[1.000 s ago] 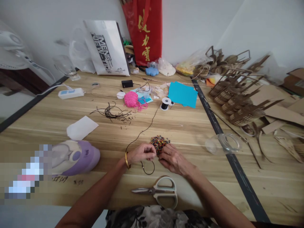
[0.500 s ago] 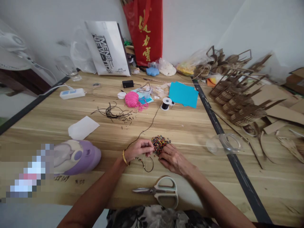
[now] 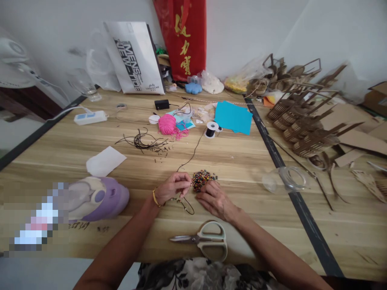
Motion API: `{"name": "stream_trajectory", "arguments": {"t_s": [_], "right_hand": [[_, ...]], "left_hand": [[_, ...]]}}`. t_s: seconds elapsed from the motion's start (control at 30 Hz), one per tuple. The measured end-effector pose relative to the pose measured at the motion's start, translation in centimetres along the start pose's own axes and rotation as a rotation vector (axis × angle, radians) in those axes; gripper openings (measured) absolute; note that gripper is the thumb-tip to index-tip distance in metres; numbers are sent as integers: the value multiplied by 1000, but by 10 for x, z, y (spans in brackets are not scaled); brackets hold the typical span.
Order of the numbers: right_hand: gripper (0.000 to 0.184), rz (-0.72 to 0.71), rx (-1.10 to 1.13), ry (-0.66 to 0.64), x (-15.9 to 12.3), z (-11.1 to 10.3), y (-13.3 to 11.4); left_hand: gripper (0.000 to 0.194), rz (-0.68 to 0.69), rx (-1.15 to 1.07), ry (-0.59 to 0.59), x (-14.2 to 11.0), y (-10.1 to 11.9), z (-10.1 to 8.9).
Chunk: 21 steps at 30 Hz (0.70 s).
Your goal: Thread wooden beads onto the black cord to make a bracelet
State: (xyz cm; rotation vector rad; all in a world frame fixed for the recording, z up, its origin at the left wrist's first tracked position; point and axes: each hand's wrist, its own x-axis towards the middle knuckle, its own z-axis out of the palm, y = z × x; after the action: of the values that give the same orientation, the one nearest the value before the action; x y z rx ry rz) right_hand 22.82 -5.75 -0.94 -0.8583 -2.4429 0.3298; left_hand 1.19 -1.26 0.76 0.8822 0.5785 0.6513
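My left hand (image 3: 174, 187) is closed in a pinch, with a short bit of black cord (image 3: 194, 155) showing at its fingertips. From this hand the cord runs back to a spool (image 3: 211, 130), and a strung length with small beads (image 3: 185, 206) curls on the table below it. A heap of small multicoloured beads (image 3: 202, 177) lies just right of those fingertips. At the heap's near edge rests my right hand (image 3: 216, 200), fingers bent together and touching the beads; what they pinch, if anything, is hidden. Scissors (image 3: 201, 239) lie nearer to me, blades pointing left.
Pink yarn (image 3: 167, 124), cut black cord pieces (image 3: 143, 141) and blue sheets (image 3: 233, 117) lie farther back. A purple and white device (image 3: 101, 198) and a white paper (image 3: 105, 161) are on the left. Clear tape rolls (image 3: 292, 179) and brown woven baskets (image 3: 302, 121) sit right.
My left fingertips have drawn slightly back from the heap, and a cord bit now shows at them. My right hand has shifted a little left. The beaded cord loop has changed shape.
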Motion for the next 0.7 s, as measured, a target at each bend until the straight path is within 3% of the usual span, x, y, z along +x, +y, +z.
{"name": "stream_trajectory", "arguments": {"t_s": [0.17, 0.37, 0.5, 0.7], "right_hand": [[13, -6, -37, -9, 2, 8, -2], [11, -41, -20, -20, 6, 10, -10], [11, -143, -38, -63, 6, 11, -15], [13, -307, -65, -128, 7, 11, -27]], "left_hand": [[26, 3, -10, 16, -1, 0, 0], [25, 102, -127, -1, -2, 1, -2], [27, 164, -193, -10, -3, 4, 0], [29, 258, -294, 106, -4, 13, -2]]}}
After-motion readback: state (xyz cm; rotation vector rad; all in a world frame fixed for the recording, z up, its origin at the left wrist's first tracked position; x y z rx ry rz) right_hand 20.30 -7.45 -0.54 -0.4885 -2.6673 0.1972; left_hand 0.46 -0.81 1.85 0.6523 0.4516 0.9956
